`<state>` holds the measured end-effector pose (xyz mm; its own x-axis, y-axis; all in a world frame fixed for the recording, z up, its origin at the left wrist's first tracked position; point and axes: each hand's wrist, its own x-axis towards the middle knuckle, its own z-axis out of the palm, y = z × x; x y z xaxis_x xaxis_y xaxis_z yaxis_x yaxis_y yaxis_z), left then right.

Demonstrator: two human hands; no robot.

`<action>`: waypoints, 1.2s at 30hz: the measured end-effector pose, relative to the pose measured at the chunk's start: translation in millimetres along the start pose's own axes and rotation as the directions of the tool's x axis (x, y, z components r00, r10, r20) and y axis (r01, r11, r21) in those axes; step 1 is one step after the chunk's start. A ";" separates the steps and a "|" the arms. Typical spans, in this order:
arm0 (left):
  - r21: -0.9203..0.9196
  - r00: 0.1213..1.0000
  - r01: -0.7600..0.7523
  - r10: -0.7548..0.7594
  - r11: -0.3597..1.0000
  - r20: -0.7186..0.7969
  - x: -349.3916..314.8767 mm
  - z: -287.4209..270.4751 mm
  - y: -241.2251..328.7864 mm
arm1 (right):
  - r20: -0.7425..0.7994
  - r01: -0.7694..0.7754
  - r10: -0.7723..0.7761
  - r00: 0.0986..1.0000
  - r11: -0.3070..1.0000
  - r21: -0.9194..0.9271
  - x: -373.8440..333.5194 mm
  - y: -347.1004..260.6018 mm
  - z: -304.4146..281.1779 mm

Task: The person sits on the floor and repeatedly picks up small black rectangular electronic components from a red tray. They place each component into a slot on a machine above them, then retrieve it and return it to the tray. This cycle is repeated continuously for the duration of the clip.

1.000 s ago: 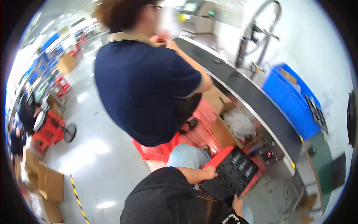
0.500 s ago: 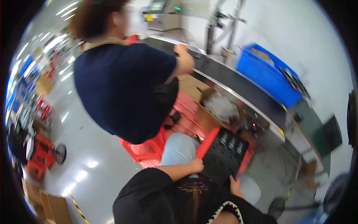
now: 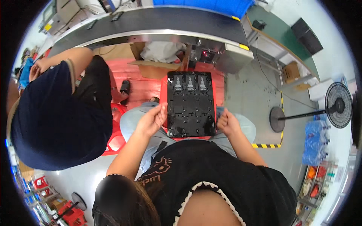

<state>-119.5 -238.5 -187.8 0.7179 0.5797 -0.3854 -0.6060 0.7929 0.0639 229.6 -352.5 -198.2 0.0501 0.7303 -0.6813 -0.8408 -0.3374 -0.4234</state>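
Note:
A black plastic tray (image 3: 191, 103) with moulded pockets lies between my knees on a red support (image 3: 163, 94), whose edges show at both sides. Three dark pieces with pale printing (image 3: 190, 82) sit in the tray's far row; the pockets nearer me hold none. Beside the tray's left edge, my left hand (image 3: 152, 119) is curled with its fingertips at the red edge; what they grip, if anything, is hidden. My right hand (image 3: 228, 123) is closed just off the tray's right edge, against a small blue cloth-like piece (image 3: 220, 110). Whether it grips this is unclear.
A co-worker in a dark shirt (image 3: 62, 120) sits close on my left. Ahead runs a dark conveyor belt (image 3: 162, 23), with an open carton (image 3: 156, 67) below it. A standing fan (image 3: 338, 104) and blue-tinted water bottles (image 3: 316, 139) are at the right.
My view has turned right and down, so the tray appears squarely ahead. My left hand has shifted along the left edge; my right hand now sits beside the right edge, away from the near corner.

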 end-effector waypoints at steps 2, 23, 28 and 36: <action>-0.134 0.999 0.016 -0.009 0.991 0.052 3.0 27.5 -4.0 | 0.144 0.032 -0.021 0.989 0.997 -0.077 -7.8 -8.3 35.5; 0.503 0.840 -0.020 0.258 -0.864 0.477 -2.1 58.3 -53.4 | 0.556 0.552 -0.250 0.793 -0.091 -0.829 31.7 57.8 89.7; 0.745 0.750 0.126 0.555 -0.654 0.360 -16.2 21.3 29.2 | 0.689 0.535 -0.435 0.580 -0.434 -0.725 52.4 16.5 70.7; 0.344 0.658 0.725 0.747 -0.596 -0.091 -11.8 -40.0 58.5 | 0.527 0.150 -0.134 0.839 -0.875 -0.461 108.3 -5.9 68.5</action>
<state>-177.1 -206.4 -216.4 -0.0119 0.9569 -0.2900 0.9999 0.0120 -0.0013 203.0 -230.8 -228.5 -0.1295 0.9711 -0.2007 0.9914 0.1308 -0.0070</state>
